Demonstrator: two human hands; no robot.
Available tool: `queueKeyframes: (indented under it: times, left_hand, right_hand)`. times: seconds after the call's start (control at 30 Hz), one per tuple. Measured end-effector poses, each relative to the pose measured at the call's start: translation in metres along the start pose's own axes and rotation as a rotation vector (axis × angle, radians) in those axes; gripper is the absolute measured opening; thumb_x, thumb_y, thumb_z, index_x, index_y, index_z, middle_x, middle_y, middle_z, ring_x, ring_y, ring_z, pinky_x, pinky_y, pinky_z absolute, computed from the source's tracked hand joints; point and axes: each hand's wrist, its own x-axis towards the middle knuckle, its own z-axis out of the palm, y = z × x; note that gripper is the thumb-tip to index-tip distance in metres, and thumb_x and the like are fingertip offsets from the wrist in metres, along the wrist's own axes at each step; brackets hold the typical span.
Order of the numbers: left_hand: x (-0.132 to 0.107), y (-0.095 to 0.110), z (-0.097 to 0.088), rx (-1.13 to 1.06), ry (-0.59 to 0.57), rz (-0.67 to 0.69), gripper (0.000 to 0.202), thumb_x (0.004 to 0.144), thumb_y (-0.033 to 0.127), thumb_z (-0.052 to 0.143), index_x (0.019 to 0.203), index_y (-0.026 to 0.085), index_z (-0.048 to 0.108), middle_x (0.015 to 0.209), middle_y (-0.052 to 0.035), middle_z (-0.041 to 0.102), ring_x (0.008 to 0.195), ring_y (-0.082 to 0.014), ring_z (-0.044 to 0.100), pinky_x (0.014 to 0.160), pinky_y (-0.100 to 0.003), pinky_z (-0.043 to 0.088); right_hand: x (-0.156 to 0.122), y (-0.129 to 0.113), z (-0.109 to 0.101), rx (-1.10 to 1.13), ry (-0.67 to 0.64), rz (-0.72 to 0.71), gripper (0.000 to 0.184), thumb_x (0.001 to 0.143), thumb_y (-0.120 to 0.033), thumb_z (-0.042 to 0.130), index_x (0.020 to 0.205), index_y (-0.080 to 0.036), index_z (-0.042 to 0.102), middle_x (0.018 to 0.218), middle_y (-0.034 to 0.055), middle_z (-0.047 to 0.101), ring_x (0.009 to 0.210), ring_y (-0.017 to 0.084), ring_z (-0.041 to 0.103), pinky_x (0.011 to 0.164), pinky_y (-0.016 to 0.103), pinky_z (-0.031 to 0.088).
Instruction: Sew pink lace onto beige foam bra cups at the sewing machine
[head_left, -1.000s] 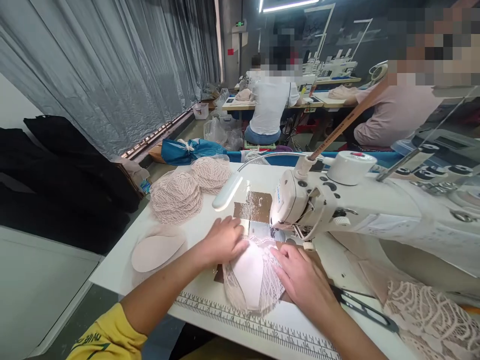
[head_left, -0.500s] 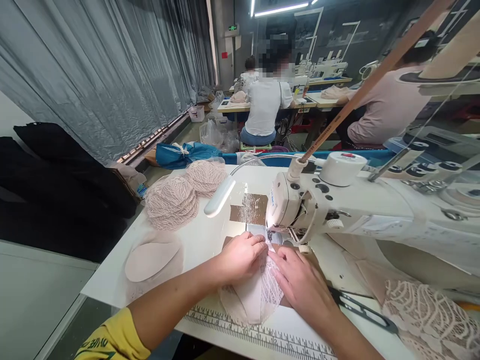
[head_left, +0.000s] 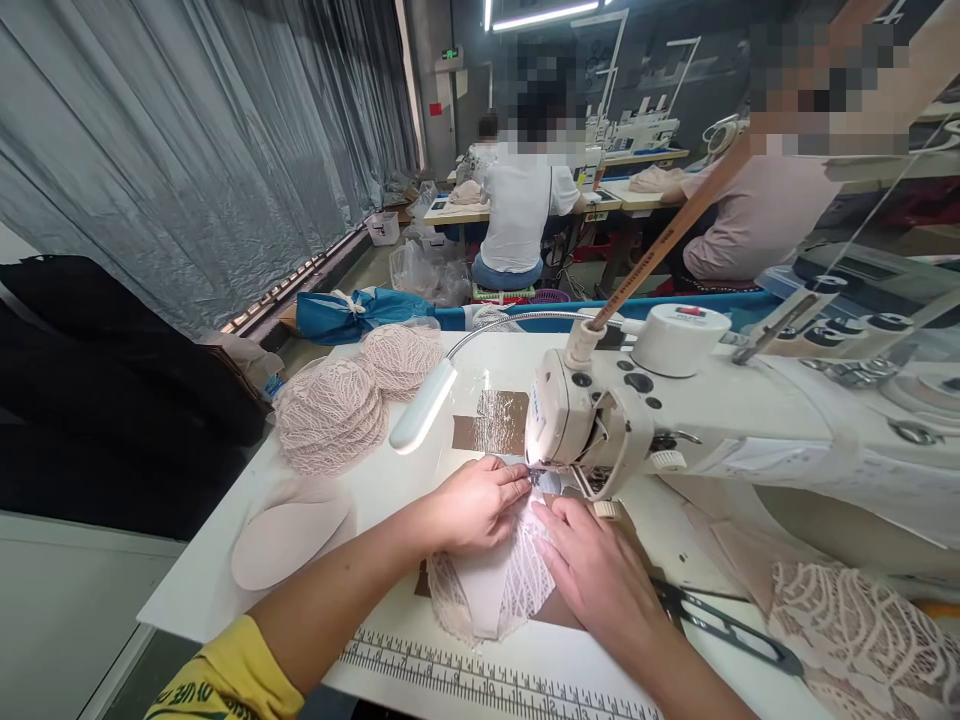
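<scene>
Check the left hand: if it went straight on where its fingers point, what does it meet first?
Most likely the presser foot of the sewing machine: the left hand points at it and looks close, though depth there is hard to judge.

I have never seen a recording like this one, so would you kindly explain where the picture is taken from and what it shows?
Certainly. The camera sits on the person's head, looking forward and down, so the bare left hand and right hand are the wearer's own. The big white device is a sewing machine. Both hands rest on a lace-edged piece at its needle area; whether either pinches the fabric is hidden. On the white table, a front lace stack and a rear lace stack lie to the left, with a smooth pale piece nearer the wearer. A ruler scale runs along the near edge.
</scene>
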Motion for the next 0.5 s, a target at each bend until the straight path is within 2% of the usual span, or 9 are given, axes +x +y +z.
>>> queueKeyframes:
  times: [0.2,0.33,0.4,0.5]
  left_hand:
    - [-0.002,-0.003,-0.002,0.020,-0.033,-0.007,0.054,0.081,0.022,0.052,0.132,0.007,0.052,0.140,-0.0139,0.049,0.107,-0.0269,0.053,0.093,-0.037,0.043]
    - [-0.014,0.009,-0.005,0.032,0.018,-0.039,0.043,0.080,0.014,0.051,0.123,0.011,0.058,0.136,-0.0102,0.052,0.107,-0.0258,0.051,0.090,-0.036,0.044]
    - [-0.020,0.020,-0.005,0.015,0.058,-0.046,0.035,0.081,0.016,0.052,0.115,0.014,0.061,0.124,-0.0105,0.059,0.102,-0.0247,0.052,0.087,-0.036,0.044]
    - [-0.024,0.035,-0.001,0.012,0.045,-0.081,0.017,0.085,0.025,0.052,0.091,0.014,0.064,0.094,-0.0098,0.064,0.086,-0.0221,0.055,0.076,-0.034,0.043]
  right_hand:
    - [0.000,0.002,-0.003,0.066,-0.033,-0.009,0.031,0.092,-0.024,0.043,0.114,-0.018,0.064,0.095,0.0083,0.066,0.072,0.020,0.062,0.061,0.033,0.049]
    - [-0.006,0.011,-0.002,0.195,0.002,0.018,0.032,0.095,-0.022,0.037,0.112,-0.018,0.064,0.099,0.0084,0.067,0.081,0.020,0.063,0.069,0.032,0.051]
    - [-0.010,0.015,0.000,0.223,0.056,0.037,0.033,0.094,-0.021,0.037,0.109,-0.017,0.066,0.101,0.0100,0.067,0.087,0.021,0.064,0.072,0.032,0.053]
    - [-0.012,0.017,0.001,0.244,0.073,0.037,0.033,0.092,-0.020,0.037,0.104,-0.017,0.067,0.100,0.0105,0.069,0.090,0.022,0.065,0.073,0.033,0.054]
